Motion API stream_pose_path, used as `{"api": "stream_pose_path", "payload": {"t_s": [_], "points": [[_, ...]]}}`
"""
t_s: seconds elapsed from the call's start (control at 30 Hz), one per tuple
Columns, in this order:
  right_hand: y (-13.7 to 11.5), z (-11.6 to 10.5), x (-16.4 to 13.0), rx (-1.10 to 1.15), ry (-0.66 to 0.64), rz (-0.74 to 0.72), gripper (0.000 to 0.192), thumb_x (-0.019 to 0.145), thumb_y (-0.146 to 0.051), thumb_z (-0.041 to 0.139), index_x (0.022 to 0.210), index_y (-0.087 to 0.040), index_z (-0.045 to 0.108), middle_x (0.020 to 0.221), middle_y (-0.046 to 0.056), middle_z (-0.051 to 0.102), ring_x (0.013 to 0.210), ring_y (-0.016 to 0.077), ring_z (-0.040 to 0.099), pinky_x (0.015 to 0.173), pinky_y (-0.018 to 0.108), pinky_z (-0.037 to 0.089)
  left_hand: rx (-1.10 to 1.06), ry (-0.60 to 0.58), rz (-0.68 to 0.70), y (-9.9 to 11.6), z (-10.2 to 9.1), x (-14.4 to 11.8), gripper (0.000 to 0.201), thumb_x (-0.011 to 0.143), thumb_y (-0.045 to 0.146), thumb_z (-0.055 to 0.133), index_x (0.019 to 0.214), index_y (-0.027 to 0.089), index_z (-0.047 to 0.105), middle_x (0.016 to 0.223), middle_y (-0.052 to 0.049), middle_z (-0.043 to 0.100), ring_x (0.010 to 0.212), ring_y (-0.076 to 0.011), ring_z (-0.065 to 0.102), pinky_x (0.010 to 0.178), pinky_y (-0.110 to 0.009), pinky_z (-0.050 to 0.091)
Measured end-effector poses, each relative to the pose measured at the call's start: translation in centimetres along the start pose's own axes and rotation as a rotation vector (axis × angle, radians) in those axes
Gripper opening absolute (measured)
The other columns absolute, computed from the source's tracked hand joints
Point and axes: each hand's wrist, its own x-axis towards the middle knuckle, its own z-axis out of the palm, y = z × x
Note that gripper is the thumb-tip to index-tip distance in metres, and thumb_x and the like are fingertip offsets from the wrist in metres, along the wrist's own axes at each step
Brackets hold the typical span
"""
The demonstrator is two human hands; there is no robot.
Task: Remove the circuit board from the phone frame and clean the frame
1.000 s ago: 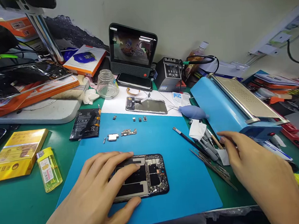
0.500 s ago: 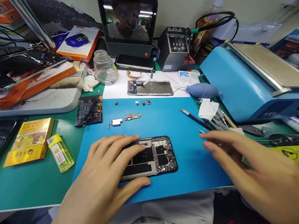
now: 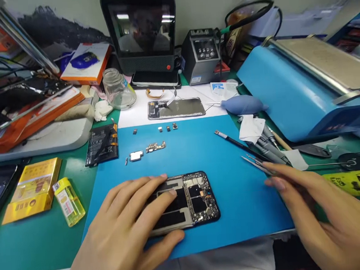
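the left hand [image 3: 125,229] lies spread and flat on the opened phone [image 3: 184,202], fingers over its near half, thumb along the front edge — it pins the phone to the blue mat [image 3: 233,197]. the right hand [image 3: 327,215] is loosely open with fingers extended, its fingertips right at the tweezers [image 3: 257,164] that lie at the mat's right edge; it grips nothing yet. beside the tweezers lie a thin black tool [image 3: 234,142] and a bunch of screwdrivers [image 3: 272,149] under a white wipe [image 3: 252,128]. farther up the mat sit small loose parts [image 3: 151,147].

to do this well, i'd judge: keep the left palm's pressure even so the phone doesn't slide, and pinch the tweezers near their middle, points away from the board, without nudging the tools beside them.
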Motion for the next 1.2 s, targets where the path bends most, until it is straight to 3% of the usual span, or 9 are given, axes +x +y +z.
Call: {"api": "stream_pose_path", "payload": {"t_s": [0.1, 0.23, 0.37, 0.57, 0.8, 0.87, 0.97, 1.03, 1.2], "points": [[1.5, 0.1, 1.4, -0.065, -0.005, -0.012, 0.026, 0.125, -0.036, 0.049, 0.141, -0.03, 0.069, 0.135, 0.001, 0.08, 0.118, 0.0288, 0.081, 0.103, 0.044, 0.06, 0.013, 0.05, 0.039, -0.3, 0.2, 0.4, 0.042, 0.12, 0.052, 0.065, 0.151, 0.023, 0.066, 0.161, -0.004, 0.075, 0.141, -0.0254, 0.065, 0.117, -0.041, 0.048], [2.9, -0.2, 3.3, -0.224, -0.006, -0.051, 0.054, 0.128, -0.055, 0.032, 0.119, -0.026, 0.077, 0.114, 0.001, 0.083, 0.097, 0.0272, 0.083, 0.066, 0.042, 0.057, 0.037, 0.106, 0.032, -0.6, 0.2, 0.9, 0.049, 0.118, 0.067, 0.062, 0.146, 0.028, 0.07, 0.151, 0.002, 0.081, 0.129, -0.0214, 0.075, 0.105, -0.037, 0.056], [3.2, -0.8, 4.1, -0.226, -0.05, -0.183, 0.071, 0.129, -0.053, 0.023, 0.107, -0.026, 0.084, 0.104, 0.001, 0.082, 0.083, 0.0197, 0.083, 0.048, 0.035, 0.054, 0.05, 0.122, 0.035, -0.8, 0.3, 0.8, 0.054, 0.115, 0.073, 0.064, 0.146, 0.03, 0.07, 0.147, 0.003, 0.083, 0.124, -0.0213, 0.079, 0.099, -0.036, 0.062], [2.7, -0.5, 3.0, -0.219, -0.011, -0.173, 0.06, 0.13, -0.047, 0.03, 0.112, -0.026, 0.083, 0.109, -0.001, 0.082, 0.099, 0.0194, 0.084, 0.069, 0.035, 0.062, 0.033, 0.054, -0.021, -1.1, 1.2, -0.1, 0.061, 0.113, 0.075, 0.065, 0.156, 0.032, 0.065, 0.159, 0.002, 0.076, 0.132, -0.025, 0.076, 0.104, -0.039, 0.063], [2.2, -0.3, 1.5, 0.057, 0.017, -0.02, 0.03, 0.127, -0.045, 0.052, 0.121, -0.031, 0.078, 0.126, -0.004, 0.08, 0.12, 0.0193, 0.076, 0.111, 0.036, 0.053, 0.009, 0.088, 0.004, -0.8, 0.8, 0.4, 0.055, 0.114, 0.073, 0.066, 0.15, 0.031, 0.066, 0.149, 0.002, 0.081, 0.125, -0.0235, 0.077, 0.1, -0.038, 0.062], [2.2, -0.4, 1.1, 0.135, 0.106, 0.093, 0.026, 0.122, -0.053, 0.063, 0.12, -0.033, 0.079, 0.123, -0.006, 0.081, 0.116, 0.0185, 0.077, 0.105, 0.033, 0.055, -0.007, 0.075, -0.03, -0.7, 0.9, 0.2, 0.054, 0.115, 0.072, 0.063, 0.151, 0.032, 0.065, 0.153, 0.002, 0.079, 0.129, -0.0245, 0.075, 0.102, -0.039, 0.061], [2.2, -0.4, 0.7, 0.244, 0.227, 0.329, 0.039, 0.106, -0.07, 0.083, 0.12, -0.034, 0.079, 0.113, -0.007, 0.081, 0.103, 0.0186, 0.079, 0.088, 0.03, 0.059, -0.033, 0.036, -0.078, -0.5, 1.1, -0.2, 0.055, 0.115, 0.072, 0.064, 0.156, 0.034, 0.063, 0.159, 0.002, 0.075, 0.135, -0.0262, 0.071, 0.106, -0.042, 0.058], [2.1, -0.2, 0.7, 0.321, 0.284, 0.451, 0.043, 0.098, -0.068, 0.09, 0.118, -0.031, 0.08, 0.111, -0.004, 0.081, 0.102, 0.0212, 0.08, 0.091, 0.033, 0.06, -0.047, 0.025, -0.087, -0.3, 0.9, -0.3, 0.053, 0.116, 0.07, 0.064, 0.155, 0.034, 0.063, 0.158, 0.002, 0.075, 0.135, -0.0263, 0.07, 0.107, -0.042, 0.057], [2.4, 0.4, 0.8, 0.449, 0.438, 0.232, 0.015, 0.098, -0.035, 0.092, 0.089, -0.031, 0.08, 0.097, 0.0, 0.079, 0.092, 0.0236, 0.078, 0.085, 0.042, 0.059, -0.079, -0.022, -0.116, 0.2, 0.1, 0.1, 0.046, 0.119, 0.065, 0.06, 0.153, 0.033, 0.061, 0.158, 0.001, 0.073, 0.141, -0.0253, 0.063, 0.115, -0.042, 0.048]]}}
